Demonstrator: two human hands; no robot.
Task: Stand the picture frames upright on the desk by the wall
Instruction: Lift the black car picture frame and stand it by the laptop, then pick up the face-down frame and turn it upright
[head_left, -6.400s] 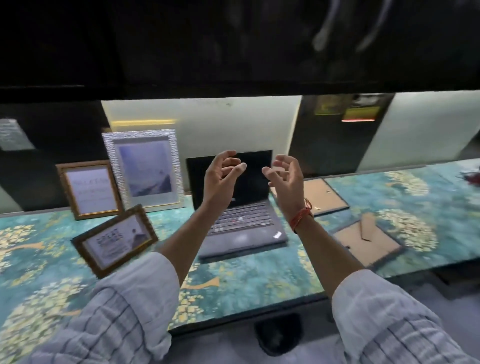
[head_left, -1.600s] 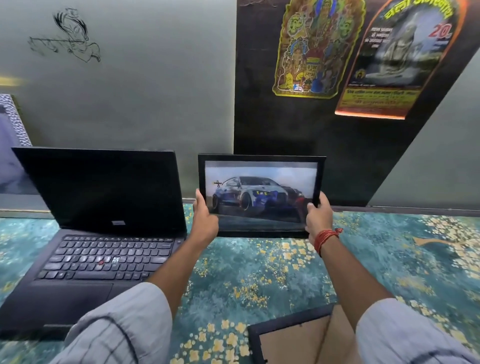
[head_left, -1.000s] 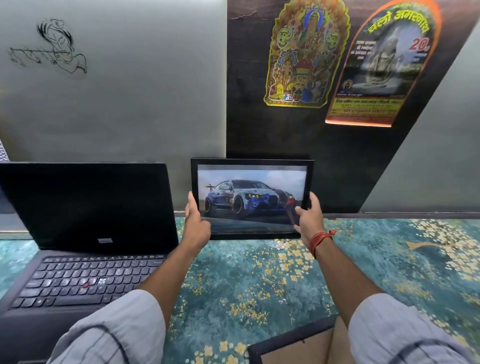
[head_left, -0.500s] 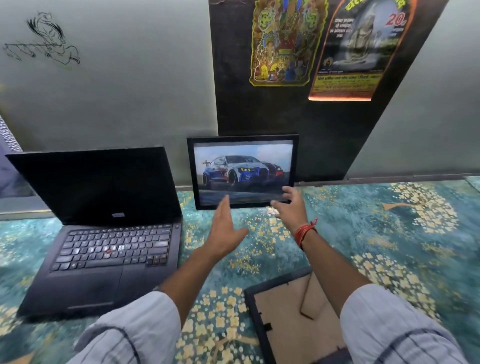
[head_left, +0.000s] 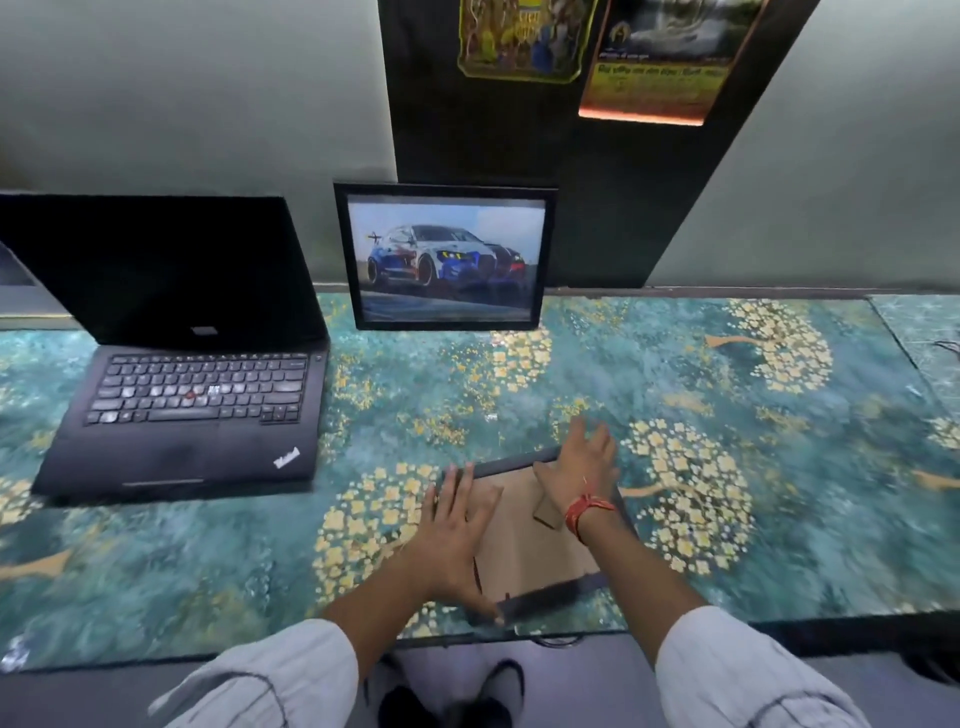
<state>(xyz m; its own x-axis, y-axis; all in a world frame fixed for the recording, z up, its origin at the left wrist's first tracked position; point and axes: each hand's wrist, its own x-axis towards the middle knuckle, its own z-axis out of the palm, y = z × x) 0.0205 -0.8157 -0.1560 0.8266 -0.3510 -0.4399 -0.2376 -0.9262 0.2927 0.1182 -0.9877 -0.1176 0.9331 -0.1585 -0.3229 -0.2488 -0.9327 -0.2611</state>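
Note:
A black frame with a car picture (head_left: 445, 255) stands upright at the back of the desk against the wall, with no hand on it. Near the front edge a second black frame (head_left: 524, 548) lies face down, its brown cardboard back and stand flap showing. My left hand (head_left: 457, 525) lies spread over that frame's left side, thumb near its lower left corner. My right hand (head_left: 582, 470), with a red thread at the wrist, hovers with fingers apart over the frame's upper right corner. Neither hand has closed on the frame.
An open black laptop (head_left: 192, 384) sits to the left of the standing frame. The desk (head_left: 727, 426) has a teal cover with yellow flowers. Posters (head_left: 524, 41) hang on the dark wall panel above. The desk's front edge runs just below the lying frame.
Both hands have let go of the car frame, which stays upright by the wall, and have drawn back toward me onto the face-down frame near the front edge.

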